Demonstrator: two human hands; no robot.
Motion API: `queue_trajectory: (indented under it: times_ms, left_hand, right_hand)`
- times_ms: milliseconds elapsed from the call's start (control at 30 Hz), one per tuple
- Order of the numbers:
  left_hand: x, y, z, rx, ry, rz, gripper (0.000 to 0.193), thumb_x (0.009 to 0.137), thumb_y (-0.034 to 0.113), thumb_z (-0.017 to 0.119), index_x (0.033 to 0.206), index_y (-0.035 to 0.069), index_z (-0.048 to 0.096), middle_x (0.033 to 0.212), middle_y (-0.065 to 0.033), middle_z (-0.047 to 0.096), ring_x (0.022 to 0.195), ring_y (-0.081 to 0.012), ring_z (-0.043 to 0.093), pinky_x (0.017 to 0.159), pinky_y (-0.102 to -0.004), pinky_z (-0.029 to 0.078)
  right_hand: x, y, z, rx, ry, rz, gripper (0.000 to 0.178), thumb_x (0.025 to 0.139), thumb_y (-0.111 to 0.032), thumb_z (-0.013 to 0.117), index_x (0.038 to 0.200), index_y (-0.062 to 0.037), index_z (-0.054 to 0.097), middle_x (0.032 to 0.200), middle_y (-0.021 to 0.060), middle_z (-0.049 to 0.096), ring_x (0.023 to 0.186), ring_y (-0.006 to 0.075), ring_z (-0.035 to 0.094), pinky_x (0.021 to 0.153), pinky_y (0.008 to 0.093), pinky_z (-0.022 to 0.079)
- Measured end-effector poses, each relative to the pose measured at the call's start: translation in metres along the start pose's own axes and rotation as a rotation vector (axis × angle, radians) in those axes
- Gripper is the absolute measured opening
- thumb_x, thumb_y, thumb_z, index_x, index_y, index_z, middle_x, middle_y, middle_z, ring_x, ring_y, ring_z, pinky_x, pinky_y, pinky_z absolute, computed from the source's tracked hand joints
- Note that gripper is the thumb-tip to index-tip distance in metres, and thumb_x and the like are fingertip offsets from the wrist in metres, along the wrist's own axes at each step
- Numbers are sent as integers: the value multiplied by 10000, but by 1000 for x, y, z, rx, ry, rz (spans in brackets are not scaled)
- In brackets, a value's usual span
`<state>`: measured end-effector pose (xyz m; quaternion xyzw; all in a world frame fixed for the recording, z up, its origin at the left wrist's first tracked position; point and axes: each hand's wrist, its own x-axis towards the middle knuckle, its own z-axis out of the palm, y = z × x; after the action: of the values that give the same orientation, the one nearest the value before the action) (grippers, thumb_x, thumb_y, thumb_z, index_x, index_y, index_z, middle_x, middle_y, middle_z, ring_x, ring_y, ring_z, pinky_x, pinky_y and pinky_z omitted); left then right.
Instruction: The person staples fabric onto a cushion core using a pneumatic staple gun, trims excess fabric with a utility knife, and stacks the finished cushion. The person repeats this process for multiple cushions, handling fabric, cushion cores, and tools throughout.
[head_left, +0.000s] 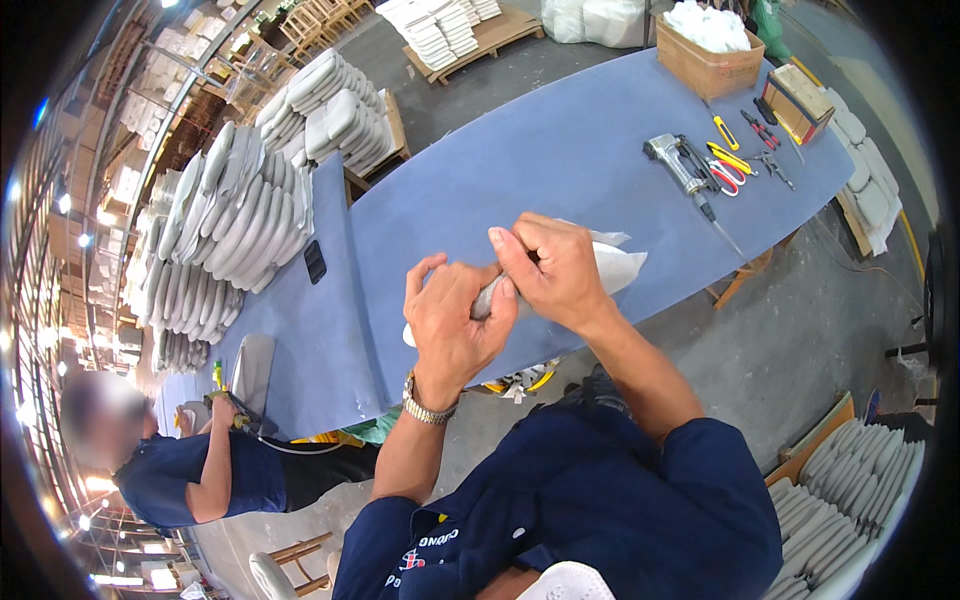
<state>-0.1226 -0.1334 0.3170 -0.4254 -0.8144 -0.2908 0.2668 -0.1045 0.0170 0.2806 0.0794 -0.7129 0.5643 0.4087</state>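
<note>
A light grey fabric-covered cushion (618, 268) is on the blue table in front of me, mostly hidden beneath my hands. My left hand (458, 315), with a metal watch at the wrist, is closed on the near edge of the cushion. Close beside it, my right hand (560, 268) pinches the same fabric, thumb and fingers curled together. The two thumbs almost meet over a fold of grey cloth. A loose corner of the fabric sticks out to the right of my right hand.
A staple gun (678, 165), red-handled scissors (728, 178) and a yellow cutter (725, 133) lie at the right. Beyond stands a cardboard box (708, 68). A black phone (315, 262) and stacked grey cushions (240, 205) are at left, near a co-worker (235, 470).
</note>
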Motion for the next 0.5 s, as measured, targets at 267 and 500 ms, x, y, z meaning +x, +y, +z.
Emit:
queue_trajectory:
  times_ms: [267,500]
  left_hand:
    - [12,-60,4,-104,1,99,226,994,247,654,1041,57,767,963,-93,743,880,-241,679,1009,-444,459]
    - [-12,-85,102,-635,402,-625,629,1099,356,482,1582,-25,355,1589,-221,428,1500,-339,326,1219,-432,274]
  right_hand:
    - [-2,1,21,9,102,238,409,966,-168,711,664,-2,492,602,120,479,532,252,397,515,392,348]
    - [-29,-9,32,-218,6,45,208,928,-74,724,802,-20,568,757,114,558,667,279,536,610,410,425]
